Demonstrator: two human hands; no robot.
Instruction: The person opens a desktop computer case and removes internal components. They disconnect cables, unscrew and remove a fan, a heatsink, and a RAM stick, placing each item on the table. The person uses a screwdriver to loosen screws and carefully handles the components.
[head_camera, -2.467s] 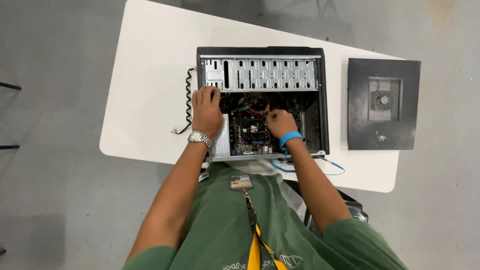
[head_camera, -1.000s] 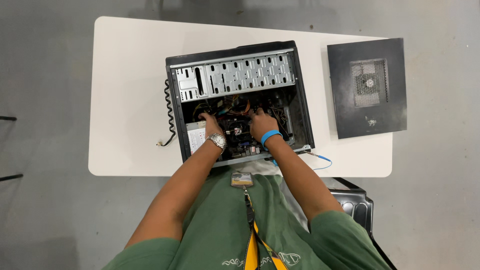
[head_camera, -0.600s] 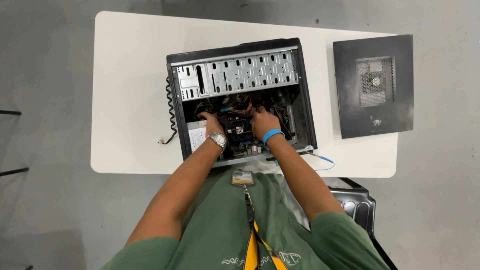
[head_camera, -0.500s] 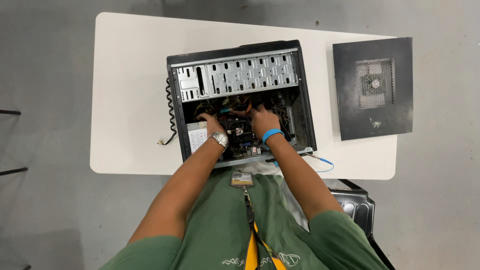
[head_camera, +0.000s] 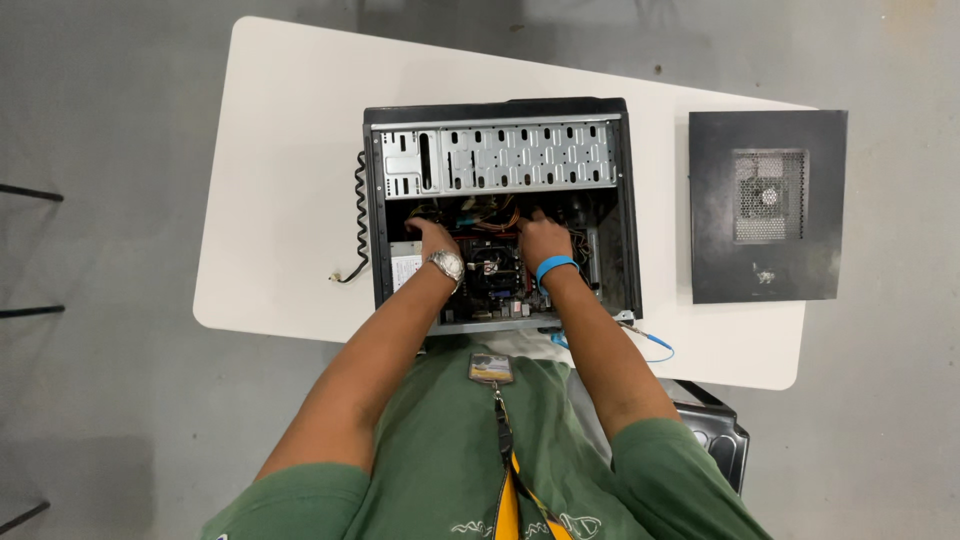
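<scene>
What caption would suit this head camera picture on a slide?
Both hands, left hand and right hand, reach inside an open computer case on a white table, side panel beside it.

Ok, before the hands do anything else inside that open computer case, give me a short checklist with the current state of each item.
1. Side panel off and out of the way: ok. The black side panel lies flat on the white table, apart from the computer case.
2. Case fully supported: ok. It lies on its side on the table, its near edge close to the table's edge.
3. Both hands visible: ok. The left hand and right hand are inside among the cables.
4. What the fingers grip: cannot tell, too small and dark.
5. Wrist strap on: ok. A blue band sits on the right wrist.
6. Coiled black cable clear of the hands: ok, beside the case.
</scene>
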